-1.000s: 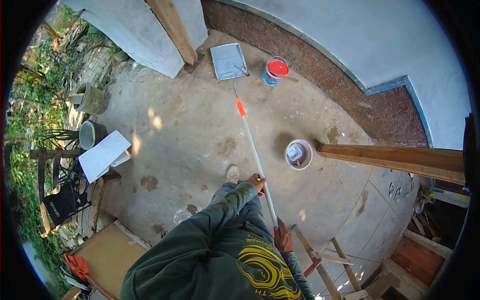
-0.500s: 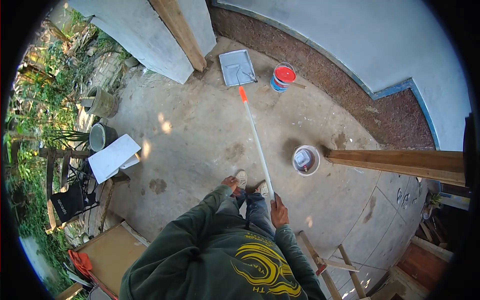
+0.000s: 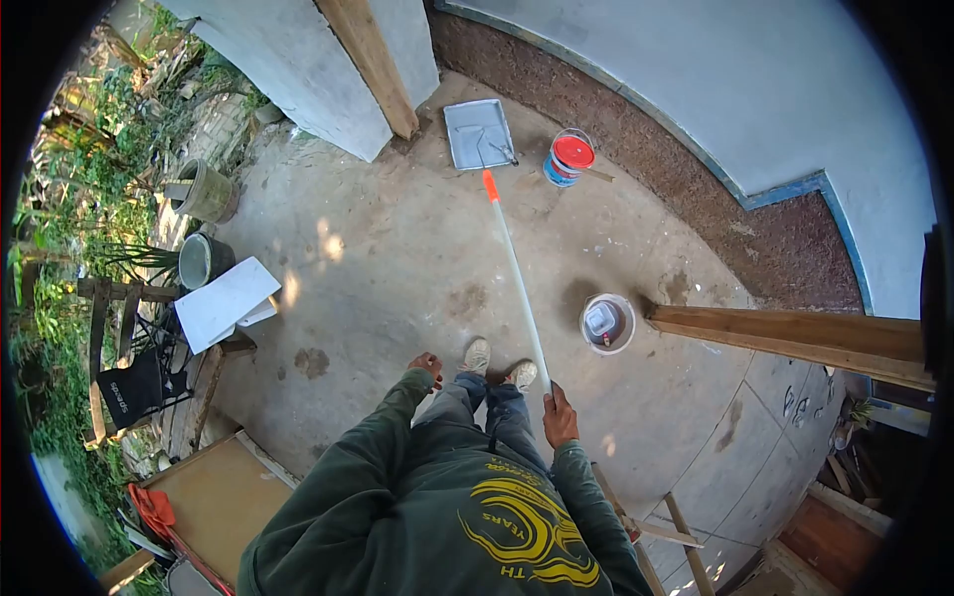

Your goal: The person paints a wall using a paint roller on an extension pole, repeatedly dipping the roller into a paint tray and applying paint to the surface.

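My right hand (image 3: 560, 415) is closed around the lower end of a long white pole (image 3: 519, 278) with an orange tip. At its far end, a roller frame (image 3: 481, 139) lies in a grey paint tray (image 3: 461, 159) on the floor. My left hand (image 3: 427, 368) hangs beside my left shoe, off the pole, its fingers curled; whether it holds anything small is hidden. Right of the tray stands a paint bucket with a red lid (image 3: 573, 152). Nearer, a white bucket (image 3: 624, 343) has a small container in it.
Wooden posts (image 3: 373, 70) (image 3: 795, 333) stand ahead and at right. On the left are two buckets (image 3: 211, 194) (image 3: 204, 260), a white board (image 3: 227, 303) and a black chair (image 3: 139, 387). A wooden ladder-like frame (image 3: 681, 526) is at lower right, a brown board (image 3: 224, 497) at lower left.
My left hand has moved left, away from my body's middle. My right hand still grips the pole, slightly farther right, and the view has shifted a little.
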A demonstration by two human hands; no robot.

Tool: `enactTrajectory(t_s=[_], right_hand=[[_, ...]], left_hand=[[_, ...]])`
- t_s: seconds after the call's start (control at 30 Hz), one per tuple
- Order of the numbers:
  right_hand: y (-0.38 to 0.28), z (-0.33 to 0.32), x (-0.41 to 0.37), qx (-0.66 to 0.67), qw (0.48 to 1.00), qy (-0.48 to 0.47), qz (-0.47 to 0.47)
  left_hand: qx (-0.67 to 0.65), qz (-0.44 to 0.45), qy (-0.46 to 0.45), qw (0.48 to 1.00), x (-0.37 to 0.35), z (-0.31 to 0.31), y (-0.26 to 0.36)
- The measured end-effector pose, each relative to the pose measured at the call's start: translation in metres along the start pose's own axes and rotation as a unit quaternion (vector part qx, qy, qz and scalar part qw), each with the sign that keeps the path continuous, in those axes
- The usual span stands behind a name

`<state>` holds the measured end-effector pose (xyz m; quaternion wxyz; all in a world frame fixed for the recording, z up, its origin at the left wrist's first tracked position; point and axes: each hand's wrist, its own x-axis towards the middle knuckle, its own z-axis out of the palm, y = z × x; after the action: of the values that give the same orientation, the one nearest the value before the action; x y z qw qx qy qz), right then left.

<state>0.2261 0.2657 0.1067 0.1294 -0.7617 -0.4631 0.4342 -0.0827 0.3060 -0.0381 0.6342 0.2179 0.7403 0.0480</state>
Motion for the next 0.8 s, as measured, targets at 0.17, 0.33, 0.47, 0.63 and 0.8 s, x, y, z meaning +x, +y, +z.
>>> enactTrajectory(t_s=[0.17, 0.33, 0.47, 0.63, 0.8], right_hand=[[0.044, -0.018, -0.041, -0.01, 1.0, -0.024, 0.012], [0.047, -0.043, -0.079, -0.033, 0.999, -0.021, -0.009], [0.026, -0.038, -0.062, -0.031, 0.998, -0.036, 0.035], [0.035, 0.007, 0.011, -0.068, 0.995, 0.013, -0.075], [0.006, -0.001, 0.008, -0.057, 0.998, -0.016, -0.038]], left_hand=[[-0.021, 0.001, -0.003, 1.0, 0.0, 0.012, -0.003], [-0.026, -0.002, 0.008, 1.0, 0.008, 0.01, -0.007], [-0.035, -0.004, 0.029, 0.999, 0.017, 0.007, -0.012], [-0.034, 0.0, 0.031, 0.999, 0.007, -0.004, -0.001], [-0.09, 0.012, 0.048, 0.995, -0.001, -0.007, -0.001]])
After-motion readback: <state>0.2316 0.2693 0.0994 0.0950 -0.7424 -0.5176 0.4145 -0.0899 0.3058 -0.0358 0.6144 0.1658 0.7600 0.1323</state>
